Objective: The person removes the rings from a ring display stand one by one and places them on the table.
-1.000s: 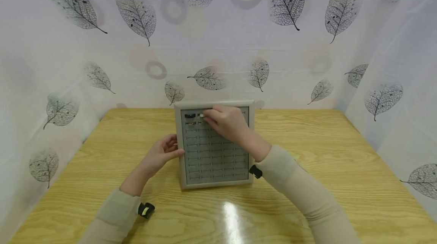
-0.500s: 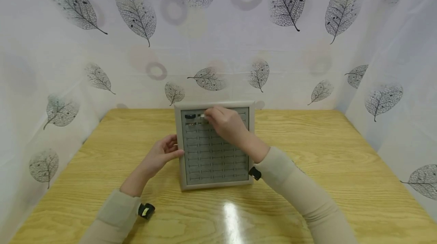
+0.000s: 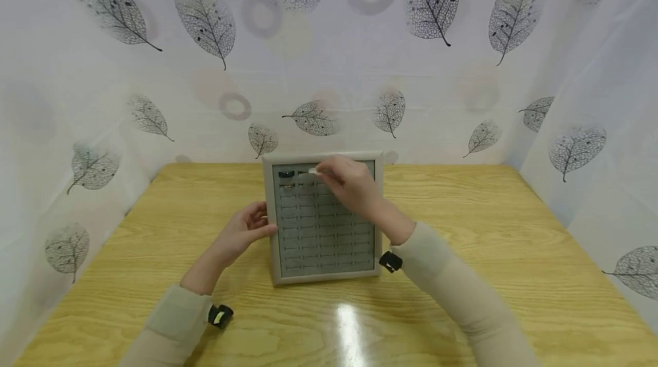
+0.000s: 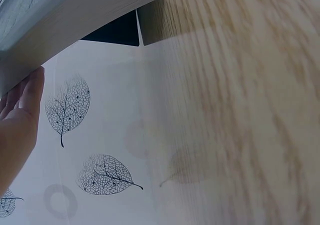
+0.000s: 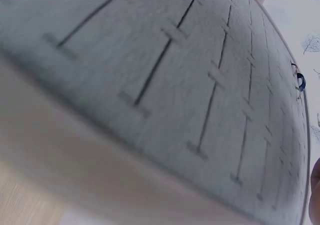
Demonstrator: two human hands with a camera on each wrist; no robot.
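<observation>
A ring display board (image 3: 329,236) with a pale frame and grey slotted padding stands leaning back on the table. My left hand (image 3: 240,233) grips its left edge, thumb at the front; in the left wrist view, fingers (image 4: 31,92) touch the frame's side (image 4: 65,30). Near the top row, my right hand (image 3: 349,184) pinches a small whitish ring (image 3: 312,171), just in front of the padding. A black ring (image 3: 286,174) sits in the top left slot. Below it is a thin gold-toned ring (image 3: 288,186). The right wrist view shows mostly slots, with the right hand (image 5: 315,195) cut off at the edge.
A yellowish wood-grain table (image 3: 462,298) lies beneath the board. White leaf-print cloth (image 3: 349,59) hangs behind and at both sides. A dark support flap (image 4: 117,30) props the board from behind. Black wrist devices are strapped to both sleeves.
My right hand has drawn slightly to the right along the top row with the whitish ring, which shows more clearly at its fingertips. The left hand and the board have stayed in place.
</observation>
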